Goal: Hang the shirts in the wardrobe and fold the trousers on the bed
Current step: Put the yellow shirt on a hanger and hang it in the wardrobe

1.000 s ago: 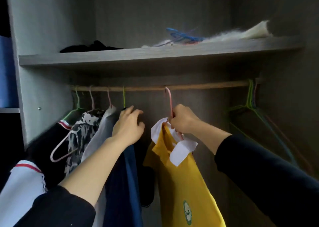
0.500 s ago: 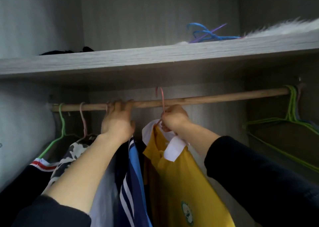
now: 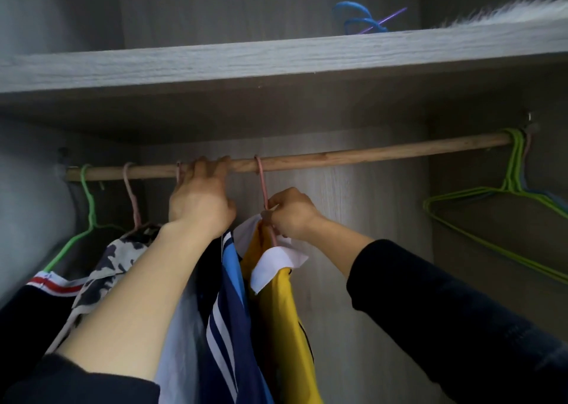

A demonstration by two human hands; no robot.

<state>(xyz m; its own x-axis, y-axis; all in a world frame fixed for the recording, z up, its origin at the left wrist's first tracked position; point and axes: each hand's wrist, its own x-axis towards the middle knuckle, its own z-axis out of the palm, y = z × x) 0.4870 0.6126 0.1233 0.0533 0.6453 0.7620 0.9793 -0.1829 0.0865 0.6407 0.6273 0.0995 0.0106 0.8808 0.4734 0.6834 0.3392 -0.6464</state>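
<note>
Yellow shirt (image 3: 287, 326) hangs limp in the wardrobe: soft, light, probably slippery. Best held at the stiff hanger (image 3: 262, 185) neck, where right hand (image 3: 292, 216) pinches it. Left hand (image 3: 199, 200) grips rail (image 3: 368, 154) beside the hook, which sits over the rail.

Both arms are stretched forward and upward, the forearms bared beyond dark sleeves (image 3: 461, 317). The left hand (image 3: 199, 202) is hooked by its curled fingers over the rail (image 3: 368, 153). The right hand (image 3: 293, 216), slightly lower, is pinched round a pink hanger (image 3: 261, 179).
</note>
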